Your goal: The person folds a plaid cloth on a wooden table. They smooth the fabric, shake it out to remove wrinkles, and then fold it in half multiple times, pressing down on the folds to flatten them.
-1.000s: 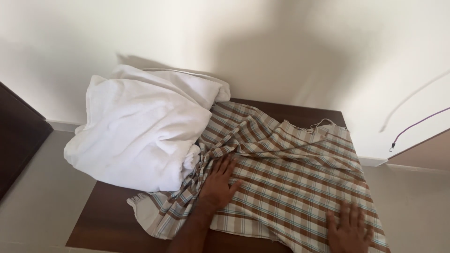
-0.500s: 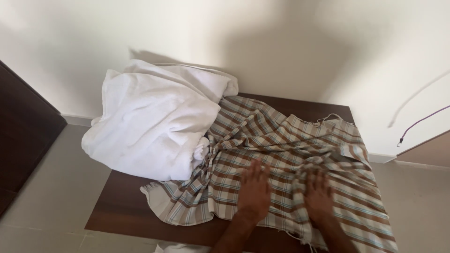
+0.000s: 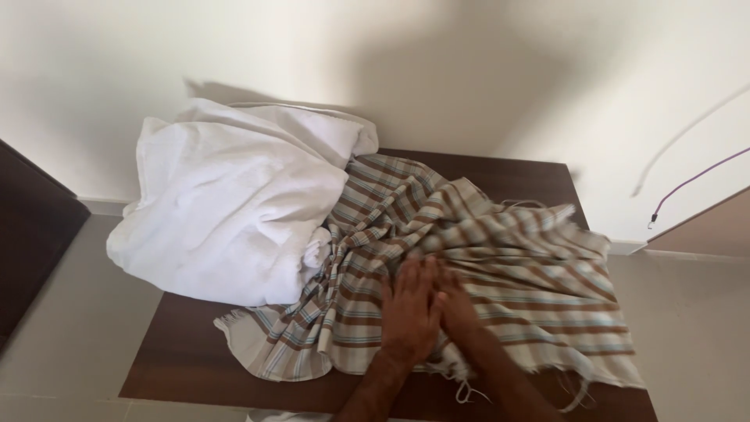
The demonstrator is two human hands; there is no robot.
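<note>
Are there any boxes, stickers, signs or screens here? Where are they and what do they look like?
None in view: no box, sticker, sign or screen.
There is only a checked cloth under both hands, a white sheet heaped beside it, a dark wooden table and a plain wall.

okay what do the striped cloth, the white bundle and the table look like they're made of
Striped cloth: thin woven fabric, probably cotton, with frayed thread ends and soft folds. White bundle: thicker, matte cloth, perhaps towelling or cotton; texture unclear. Table: dark brown wood or wood-look laminate, smooth with faint grain.
</note>
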